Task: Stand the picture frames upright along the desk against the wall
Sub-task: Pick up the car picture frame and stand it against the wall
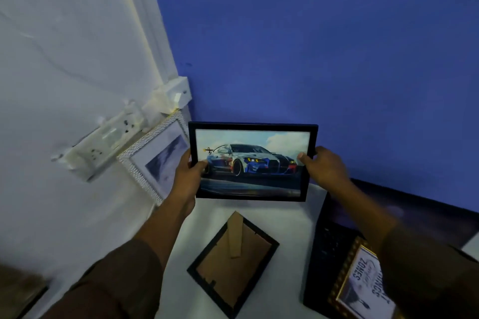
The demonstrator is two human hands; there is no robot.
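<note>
My left hand (187, 172) and right hand (320, 164) clamp the car frame (251, 162) by its short ends; long axis level, blue wall (311, 46) just behind it.

Black frame (252, 162) with blue-white-red race car under pale cloudy sky. Deep blue wall (311, 46); white side wall (64, 46). White textured frame (153, 163), grey picture. Face-down black frame (232, 264), brown cardboard back. Ornate gold frame (360, 282), black lettering. White surface (293, 217). Brown sleeves (114, 285).
</note>
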